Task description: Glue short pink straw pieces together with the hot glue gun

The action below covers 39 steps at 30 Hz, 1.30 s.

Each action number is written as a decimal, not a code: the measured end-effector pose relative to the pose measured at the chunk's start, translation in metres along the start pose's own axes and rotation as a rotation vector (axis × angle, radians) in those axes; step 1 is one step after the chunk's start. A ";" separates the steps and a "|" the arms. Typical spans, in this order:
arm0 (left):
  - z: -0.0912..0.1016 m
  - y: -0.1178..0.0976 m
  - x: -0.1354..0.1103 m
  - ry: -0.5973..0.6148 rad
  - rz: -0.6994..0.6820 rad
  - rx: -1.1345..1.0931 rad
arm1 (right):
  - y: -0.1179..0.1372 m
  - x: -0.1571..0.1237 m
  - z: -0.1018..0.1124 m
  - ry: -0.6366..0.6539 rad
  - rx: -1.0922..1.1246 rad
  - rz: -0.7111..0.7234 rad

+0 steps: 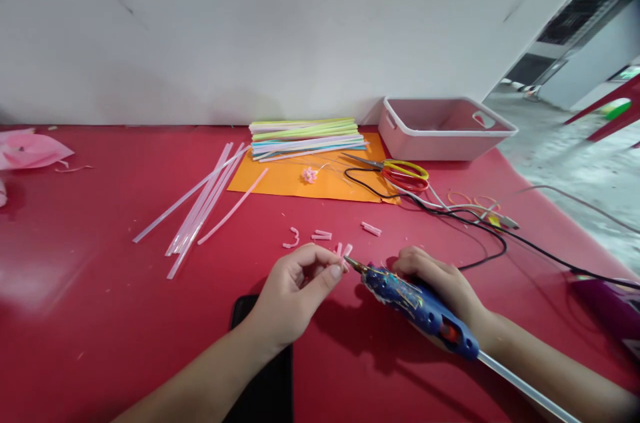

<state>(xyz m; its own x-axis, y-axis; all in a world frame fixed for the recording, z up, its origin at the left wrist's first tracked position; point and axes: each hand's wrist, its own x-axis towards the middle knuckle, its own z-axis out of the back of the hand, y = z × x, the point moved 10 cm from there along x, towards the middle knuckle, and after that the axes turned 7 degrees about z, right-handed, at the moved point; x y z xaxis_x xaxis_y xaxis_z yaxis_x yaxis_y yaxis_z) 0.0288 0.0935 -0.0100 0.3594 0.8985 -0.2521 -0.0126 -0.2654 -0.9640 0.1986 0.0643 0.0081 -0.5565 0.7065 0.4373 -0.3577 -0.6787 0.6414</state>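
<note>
Between the thumb and fingers of my left hand (295,286) is a small pink craft piece (346,250), its short strips sticking up. My right hand (445,283) grips a blue hot glue gun (410,299), with a clear glue stick (525,383) jutting from its back. The gun's metal nozzle (353,263) is at the pink piece; I cannot tell whether it touches. Just beyond my hands lie short cut pink pieces (321,235), a curled pink piece (292,238) and another small pink bundle (371,229).
Long pink strips (205,199) lie to the left. An orange sheet (280,179) bears coloured strips (307,139), a small pink flower (310,175) and scissors (395,169). A pink basket (445,145) stands behind. Cables (470,219) run rightward; a black phone-like slab (270,383) lies under my left forearm.
</note>
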 end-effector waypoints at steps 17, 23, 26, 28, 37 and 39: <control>-0.001 -0.006 -0.004 -0.027 -0.043 0.107 | -0.001 0.001 -0.005 0.053 0.026 -0.034; 0.001 -0.011 -0.005 -0.058 -0.087 0.142 | 0.001 0.003 -0.003 0.031 0.009 -0.009; 0.001 -0.010 -0.005 -0.061 -0.084 0.147 | 0.001 0.003 -0.002 0.033 0.002 -0.010; 0.001 -0.009 -0.005 -0.061 -0.082 0.150 | 0.001 0.002 -0.003 0.038 -0.005 -0.006; 0.001 -0.012 -0.006 -0.066 -0.099 0.163 | 0.001 0.002 -0.001 0.007 -0.002 -0.008; 0.001 -0.013 -0.006 -0.067 -0.104 0.166 | 0.001 0.001 0.000 -0.005 -0.003 -0.011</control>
<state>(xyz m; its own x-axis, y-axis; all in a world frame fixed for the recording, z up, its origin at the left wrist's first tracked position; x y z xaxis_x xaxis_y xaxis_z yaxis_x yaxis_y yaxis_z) 0.0258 0.0918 0.0037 0.3036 0.9409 -0.1501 -0.1344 -0.1136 -0.9844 0.1978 0.0647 0.0090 -0.5489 0.7147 0.4335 -0.3662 -0.6718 0.6438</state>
